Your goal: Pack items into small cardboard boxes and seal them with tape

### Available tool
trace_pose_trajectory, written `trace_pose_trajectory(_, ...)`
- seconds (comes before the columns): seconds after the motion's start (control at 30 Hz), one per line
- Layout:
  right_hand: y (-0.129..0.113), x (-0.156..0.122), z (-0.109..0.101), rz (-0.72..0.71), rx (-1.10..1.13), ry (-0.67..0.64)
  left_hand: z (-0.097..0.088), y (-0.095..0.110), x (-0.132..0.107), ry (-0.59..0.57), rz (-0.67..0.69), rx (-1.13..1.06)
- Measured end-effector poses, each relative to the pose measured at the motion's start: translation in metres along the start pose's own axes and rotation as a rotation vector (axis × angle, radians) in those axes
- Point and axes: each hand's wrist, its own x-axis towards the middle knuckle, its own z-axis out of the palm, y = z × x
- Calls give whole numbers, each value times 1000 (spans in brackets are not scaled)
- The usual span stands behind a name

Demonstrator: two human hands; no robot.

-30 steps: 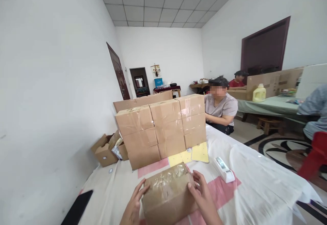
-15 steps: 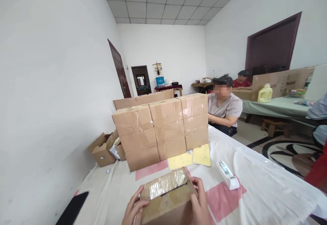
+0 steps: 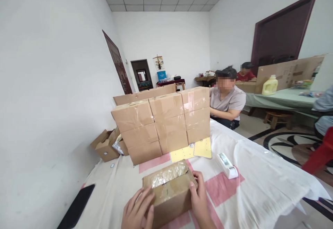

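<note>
Box (image 3: 169, 191) was on the surface (image 3: 117, 187), tape over its top. Looked sealed, though glare made that hard to tell. Left hand (image 3: 136, 213) was spread flat against its left side, and right hand (image 3: 199, 201) gripped the right. It wasn't on the stack (image 3: 161, 123) behind yet.

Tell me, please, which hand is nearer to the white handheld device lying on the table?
The right hand. It holds the right side of the taped box, with the white device just beyond, to its right. The left hand holds the box's left side, farther away.
</note>
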Motion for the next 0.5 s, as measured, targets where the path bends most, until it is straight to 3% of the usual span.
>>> trace_pose_trajectory(0.17, -2, 1, 0, 1, 26, -4, 12, -3, 7, -168, 59, 122)
trace_pose_trajectory(0.33, -3, -1, 1, -8, 46, 5, 24, 5, 5, -108, -30, 118)
trace_pose_trajectory(0.5, -1, 0, 0, 14, 63, -9, 25, 13, 5, -91, -71, 115)
